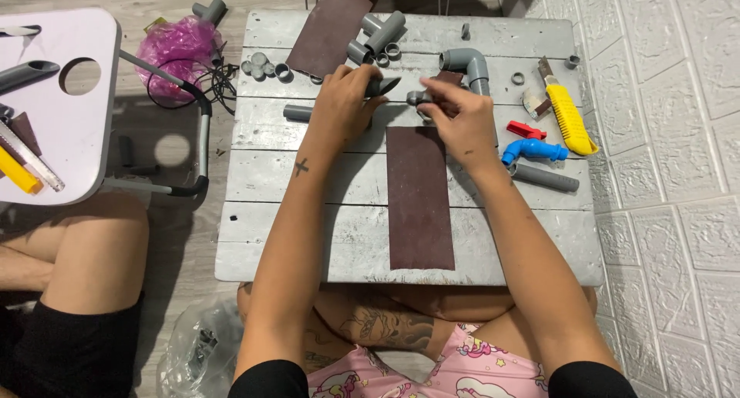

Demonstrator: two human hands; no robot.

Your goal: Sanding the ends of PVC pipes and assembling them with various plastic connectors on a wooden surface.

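Observation:
My left hand (pixel 344 99) grips a short grey pipe piece (pixel 381 86) with an angled end, over the white wooden table (pixel 308 236). My right hand (pixel 460 119) pinches a small grey fitting (pixel 418 98) just right of that pipe. The two parts are close together, nearly touching. A long brown sandpaper strip (pixel 418 201) lies on the table just below both hands. A grey elbow fitting (pixel 469 63) sits right behind my right hand.
A second sandpaper sheet (pixel 329 32), grey tee fittings (pixel 378 35) and small rings (pixel 262 65) lie at the back. A yellow saw (pixel 569 112), a blue tap (pixel 532 149) and a grey pipe (pixel 543 177) lie to the right. Another person's legs (pixel 77 274) and a white side table (pixel 62 105) are on the left.

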